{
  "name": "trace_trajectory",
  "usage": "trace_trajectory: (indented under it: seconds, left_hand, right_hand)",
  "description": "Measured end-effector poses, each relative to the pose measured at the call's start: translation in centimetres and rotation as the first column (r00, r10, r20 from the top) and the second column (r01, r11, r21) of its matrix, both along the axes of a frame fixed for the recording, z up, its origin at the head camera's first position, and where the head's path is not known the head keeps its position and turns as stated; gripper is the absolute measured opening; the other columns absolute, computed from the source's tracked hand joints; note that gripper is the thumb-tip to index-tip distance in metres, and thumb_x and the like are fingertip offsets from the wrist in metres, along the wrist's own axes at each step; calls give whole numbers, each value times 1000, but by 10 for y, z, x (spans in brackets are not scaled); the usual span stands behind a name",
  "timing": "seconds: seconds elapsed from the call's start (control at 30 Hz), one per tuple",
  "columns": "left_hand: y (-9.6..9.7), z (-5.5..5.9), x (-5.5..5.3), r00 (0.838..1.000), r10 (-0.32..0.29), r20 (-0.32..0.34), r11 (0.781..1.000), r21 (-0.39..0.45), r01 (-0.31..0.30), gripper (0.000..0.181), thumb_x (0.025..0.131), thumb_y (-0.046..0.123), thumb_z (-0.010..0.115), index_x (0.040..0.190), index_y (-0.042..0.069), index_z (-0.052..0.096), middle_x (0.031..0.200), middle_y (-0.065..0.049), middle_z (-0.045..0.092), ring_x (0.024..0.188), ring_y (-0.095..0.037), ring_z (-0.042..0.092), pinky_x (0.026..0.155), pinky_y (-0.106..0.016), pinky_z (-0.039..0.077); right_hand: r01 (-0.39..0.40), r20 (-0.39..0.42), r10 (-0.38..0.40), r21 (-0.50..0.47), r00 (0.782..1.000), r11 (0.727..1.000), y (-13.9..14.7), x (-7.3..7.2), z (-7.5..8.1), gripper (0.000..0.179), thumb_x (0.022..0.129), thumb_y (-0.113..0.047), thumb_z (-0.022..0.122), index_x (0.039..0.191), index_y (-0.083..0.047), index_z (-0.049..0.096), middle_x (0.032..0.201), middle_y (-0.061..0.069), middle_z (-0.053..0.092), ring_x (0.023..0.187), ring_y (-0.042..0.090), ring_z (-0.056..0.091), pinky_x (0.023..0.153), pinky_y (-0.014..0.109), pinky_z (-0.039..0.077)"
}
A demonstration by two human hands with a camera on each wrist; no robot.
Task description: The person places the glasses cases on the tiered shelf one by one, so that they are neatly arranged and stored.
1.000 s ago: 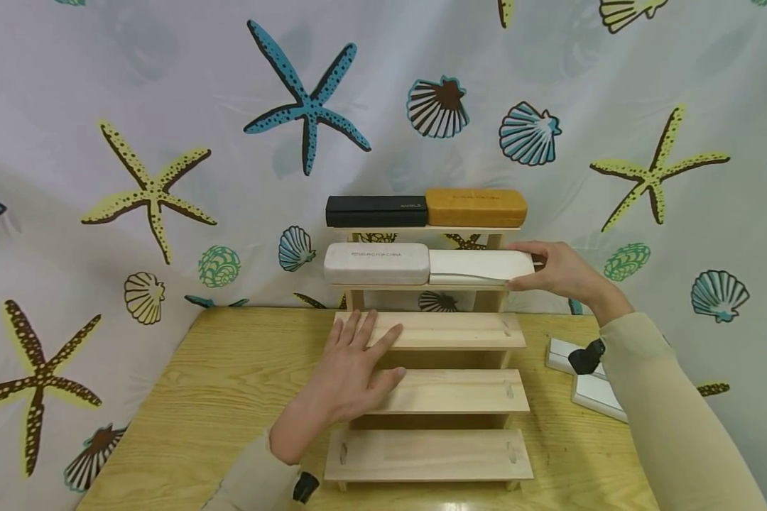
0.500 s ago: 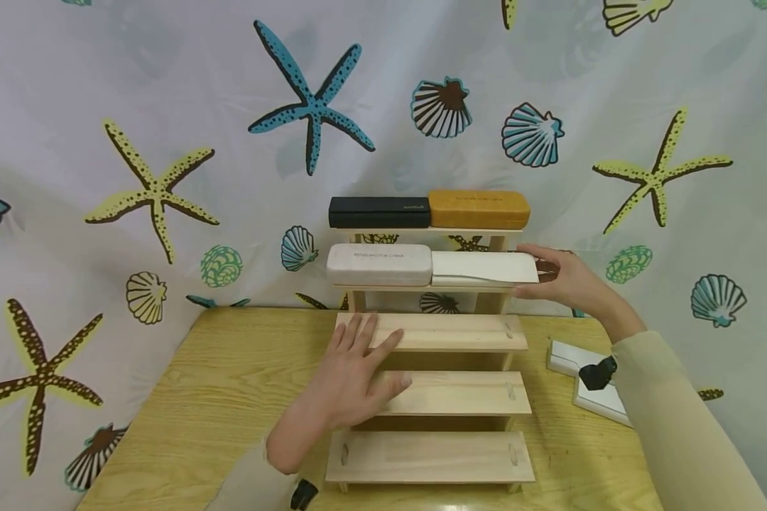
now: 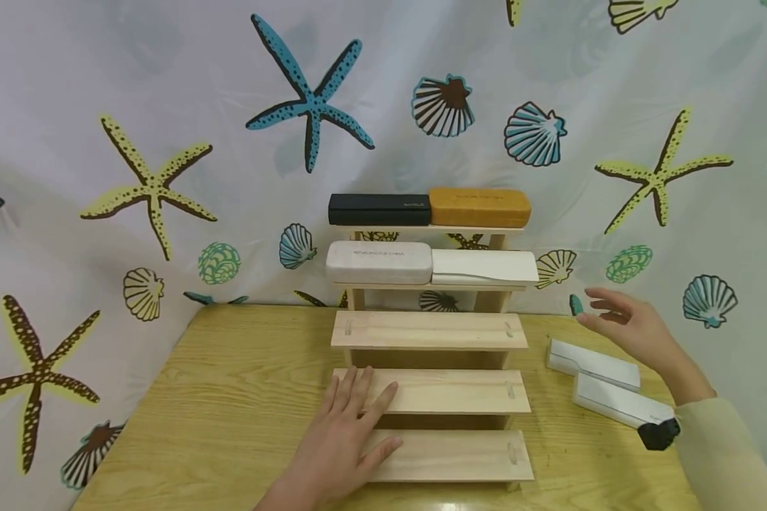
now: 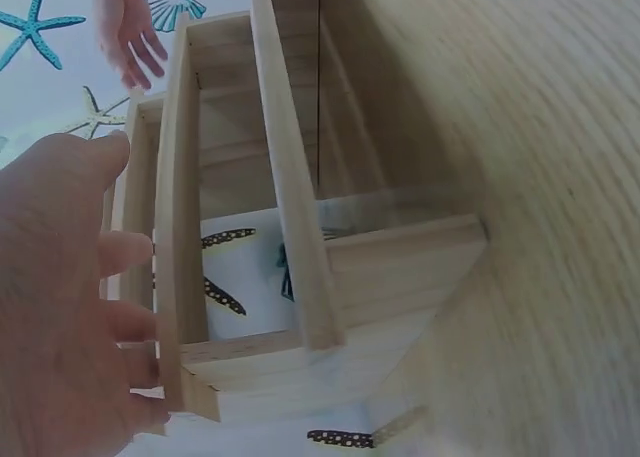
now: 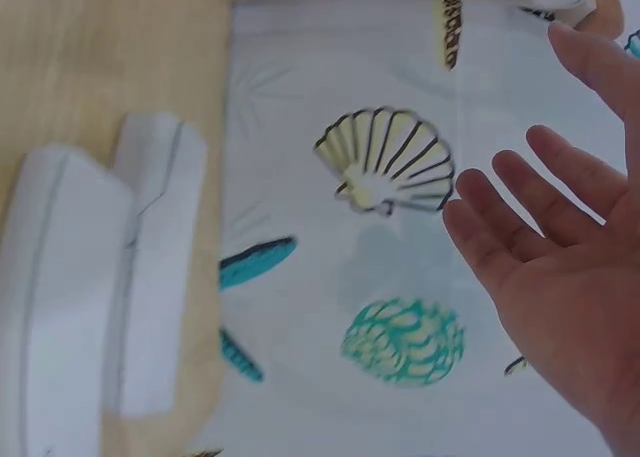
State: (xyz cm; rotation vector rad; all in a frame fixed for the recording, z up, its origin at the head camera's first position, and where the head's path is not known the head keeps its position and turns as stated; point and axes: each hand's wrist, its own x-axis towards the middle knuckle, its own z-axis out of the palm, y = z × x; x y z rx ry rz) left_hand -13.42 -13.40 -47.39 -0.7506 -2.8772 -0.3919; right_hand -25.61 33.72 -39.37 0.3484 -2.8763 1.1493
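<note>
My left hand (image 3: 339, 440) lies spread with straight fingers over the left end of the two lowest steps of the wooden tiered rack (image 3: 434, 330). My right hand (image 3: 633, 330) holds nothing, its fingers relaxed, in the air right of the rack and above two white glasses cases, a far one (image 3: 594, 363) and a near one (image 3: 623, 401). On the rack's second tier from the top sit a pale grey glasses case (image 3: 378, 264) and a white case (image 3: 483, 266), side by side. The top tier bears a black case (image 3: 379, 211) and an orange case (image 3: 479, 208).
The rack stands on a wood-grain table (image 3: 243, 383). Behind it hangs a white curtain (image 3: 383, 170) printed with starfish and shells. In the right wrist view the two white cases (image 5: 155, 267) lie close beside each other, near the curtain.
My right hand has let go of the white case on the second tier and moved right and down. The left hand has slid down the rack toward the lower steps.
</note>
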Motion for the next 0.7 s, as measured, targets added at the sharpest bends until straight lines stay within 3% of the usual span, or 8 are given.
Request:
trace_trajectory:
  seconds: [0.13,0.33,0.53,0.7]
  left_hand:
    - [1,-7,-3,1000,24,-12,1000,0,-24,72,106,59,52,166,24,36,172,-26,24,160,-48,21,129,-66,18]
    - [4,-12,-5,999,22,-23,1000,1,-22,69,105,57,54,166,29,36,171,-28,24,160,-50,20,127,-71,15]
    - [3,-13,-4,1000,5,-4,999,35,-5,65,106,51,54,165,27,38,172,-29,20,161,-50,16,127,-71,11]
    - [1,-12,-2,1000,6,-5,999,49,-5,64,106,50,54,164,26,41,172,-28,20,161,-50,16,127,-71,11]
  right_hand:
    - [48,13,-49,29,999,998,21,17,-21,66,106,-43,63,155,-2,48,154,30,50,135,52,53,107,63,49]
    - [98,55,-102,72,993,993,48,39,-55,70,104,-42,66,154,2,46,152,32,51,135,49,50,103,47,53]
    - [153,115,-162,89,980,984,75,62,-85,70,104,-41,67,153,5,47,152,35,49,132,51,49,96,49,53]
    - [202,144,-218,119,965,972,88,75,-102,72,104,-44,67,151,7,48,152,38,48,132,53,49,98,55,52]
